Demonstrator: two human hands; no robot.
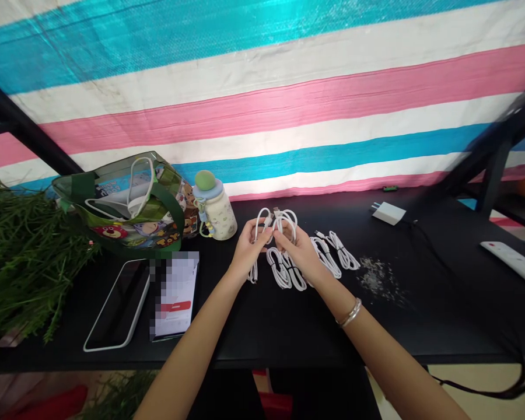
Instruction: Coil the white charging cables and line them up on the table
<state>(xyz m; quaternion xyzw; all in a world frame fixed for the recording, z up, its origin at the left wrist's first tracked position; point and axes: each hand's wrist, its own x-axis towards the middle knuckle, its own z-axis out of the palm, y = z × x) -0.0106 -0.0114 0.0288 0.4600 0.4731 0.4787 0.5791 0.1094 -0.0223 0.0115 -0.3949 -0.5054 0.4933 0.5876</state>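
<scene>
Between my two hands is a white USB cable (290, 218), looped and held a little above the black table. My left hand (247, 248) is closed on one part of it near a white plug. With thumb and fingers pinched together, my right hand (301, 251) grips the coiled loops, and a metal USB plug sticks up there. Under and beside the hands lie several coiled white cables (279, 269) bound with dark ties. Another bundled cable (343, 251) rests right of my right hand. My fingers partly hide the held cable.
A cream bottle (221, 217) and a green tote bag (126, 224) stand at the back left. Two phones, one dark-screened (119, 306) and one lit (177, 297), lie left. Right are pale crumbs (380, 279), a white charger (388, 213) and a power strip (514, 263). Greenery (21, 262) borders the left.
</scene>
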